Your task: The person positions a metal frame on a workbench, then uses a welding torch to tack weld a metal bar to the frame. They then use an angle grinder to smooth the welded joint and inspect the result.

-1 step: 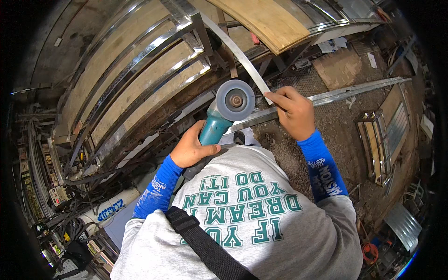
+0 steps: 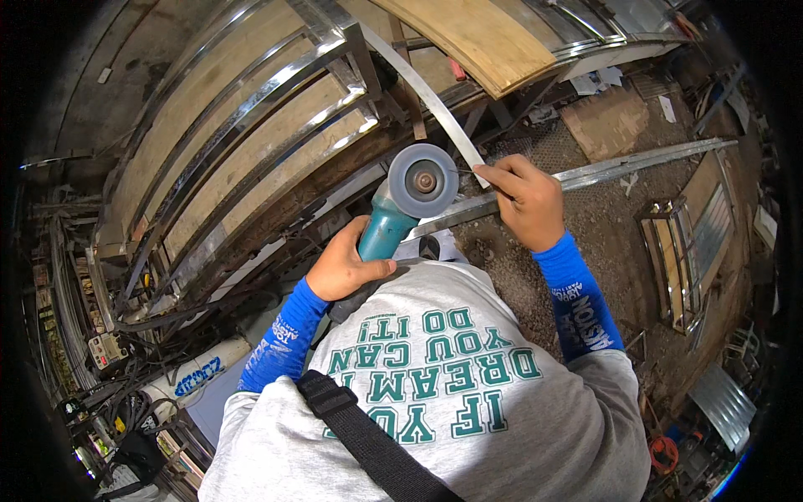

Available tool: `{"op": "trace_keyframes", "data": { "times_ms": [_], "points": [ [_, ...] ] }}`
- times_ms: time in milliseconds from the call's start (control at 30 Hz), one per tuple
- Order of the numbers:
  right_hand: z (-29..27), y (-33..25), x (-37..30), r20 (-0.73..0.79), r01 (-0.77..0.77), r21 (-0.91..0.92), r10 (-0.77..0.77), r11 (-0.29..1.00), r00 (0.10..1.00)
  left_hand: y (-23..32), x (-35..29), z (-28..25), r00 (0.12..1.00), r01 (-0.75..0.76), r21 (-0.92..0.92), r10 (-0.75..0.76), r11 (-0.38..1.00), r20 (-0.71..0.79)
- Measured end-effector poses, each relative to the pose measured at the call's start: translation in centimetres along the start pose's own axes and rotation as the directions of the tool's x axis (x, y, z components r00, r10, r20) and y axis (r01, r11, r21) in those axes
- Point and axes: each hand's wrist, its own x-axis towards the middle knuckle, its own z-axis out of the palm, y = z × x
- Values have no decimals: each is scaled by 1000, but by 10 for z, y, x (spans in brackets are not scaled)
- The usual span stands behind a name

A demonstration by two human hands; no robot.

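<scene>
My left hand (image 2: 341, 263) is wrapped round the teal body of an angle grinder (image 2: 389, 233). The grinder's grey disc (image 2: 405, 197) faces up, with a copper-coloured nut at its centre. My right hand (image 2: 529, 201) is closed in a pinch, just right of the disc. From its fingertips a thin dark rod (image 2: 465, 171) reaches to the disc's right edge; it is too fine to tell its exact kind. Behind those fingertips, a flat pale metal strip (image 2: 431, 102) slants down from the upper left. Whether the fingers touch the strip I cannot tell.
A shiny metal-tube frame (image 2: 276, 92) lies on the workbench at left, with a wooden board (image 2: 481, 50) beyond. Long metal bars (image 2: 619, 163) cross the gravelly ground at right, near a small metal frame (image 2: 673, 259). Cables and a white cylinder (image 2: 196, 372) crowd the lower left.
</scene>
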Motion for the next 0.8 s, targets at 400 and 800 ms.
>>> {"op": "trace_keyframes", "data": {
  "times_ms": [400,800],
  "points": [
    [7,11,5,11,68,-17,-68,998,998,-3,6,-1,999,-26,46,27,999,-21],
    [12,15,5,0,52,-5,-52,999,999,-2,6,-1,1000,-17,21,17,1000,-18]
  ]
}}
